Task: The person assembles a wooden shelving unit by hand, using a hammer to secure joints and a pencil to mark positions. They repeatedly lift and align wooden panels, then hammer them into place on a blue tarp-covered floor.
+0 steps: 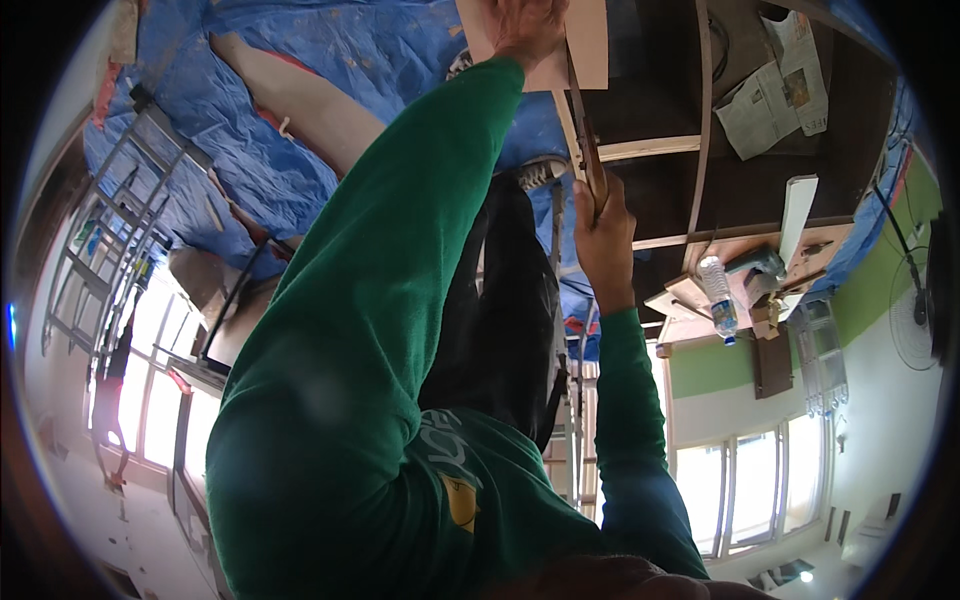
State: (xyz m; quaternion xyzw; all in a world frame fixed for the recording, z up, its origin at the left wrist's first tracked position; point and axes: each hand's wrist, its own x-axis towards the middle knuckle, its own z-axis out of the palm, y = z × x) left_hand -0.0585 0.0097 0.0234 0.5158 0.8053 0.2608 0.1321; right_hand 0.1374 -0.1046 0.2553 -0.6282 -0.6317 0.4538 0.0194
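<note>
My left hand [525, 25] reaches up to the top edge of the view, its green sleeve filling the middle, and presses flat on a light plywood board [592, 45]. My right hand [605, 235] grips the brown wooden handle of a hand saw [592, 165]. The saw's thin blade runs up along a narrow pale wood strip [570, 125] just below the board. My dark trousers and a shoe [540, 172] show between the two arms. The left hand's fingertips are cut off by the frame.
A crumpled blue tarp [300, 90] covers the floor. On the dark work surface lie a newspaper [775, 95], a water bottle [718, 295], a power tool [758, 265] and wood offcuts. A metal ladder [120, 200] lies at the left, with a fan [915, 320] and windows at the right.
</note>
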